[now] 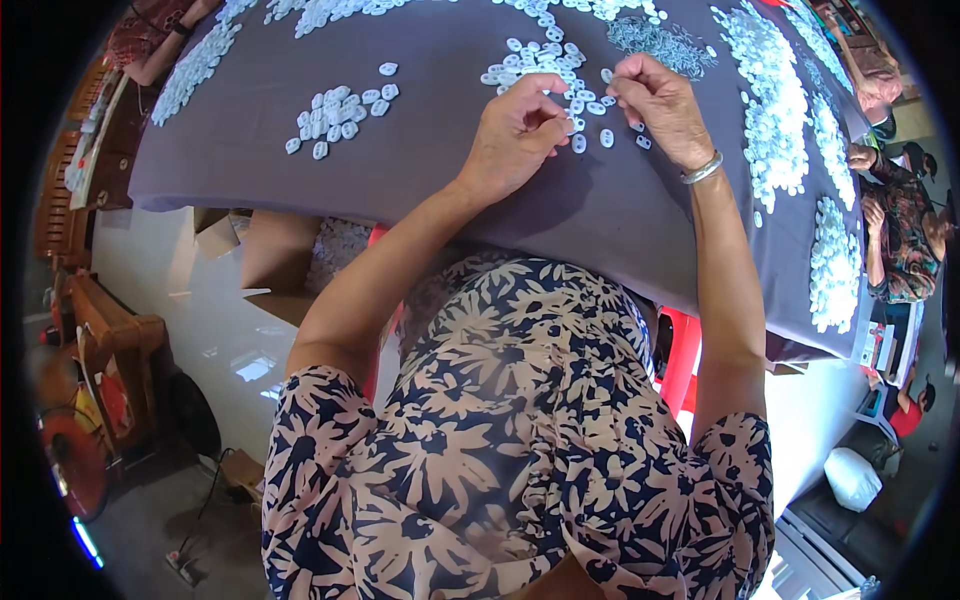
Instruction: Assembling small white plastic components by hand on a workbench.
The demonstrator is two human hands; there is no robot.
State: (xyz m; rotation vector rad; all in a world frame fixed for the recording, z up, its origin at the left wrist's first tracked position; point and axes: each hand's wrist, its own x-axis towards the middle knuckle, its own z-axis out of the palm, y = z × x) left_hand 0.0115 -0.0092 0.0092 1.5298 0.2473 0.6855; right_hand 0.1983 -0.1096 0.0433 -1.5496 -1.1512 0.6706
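Observation:
My left hand point(515, 138) is closed in a pinch above the cloth-covered table, with a small white oval plastic piece point(569, 127) at its fingertips, partly hidden. To its right my right hand point(662, 108) is also pinched. Whatever lies between its fingertips is too small to make out. Just beyond my left hand spreads a pile of white oval pieces point(530, 66) with small holes. A few loose ones point(606, 138) lie between and below my hands. Past my right hand is a heap of thin grey metal pins or screws point(655, 42).
A smaller group of white pieces point(335, 113) lies to the left on the dark tablecloth point(430, 160). Long heaps of white pieces point(775, 110) run along the right side. Other people point(900, 225) sit at the right edge. An open cardboard box point(280, 255) stands below the table's left.

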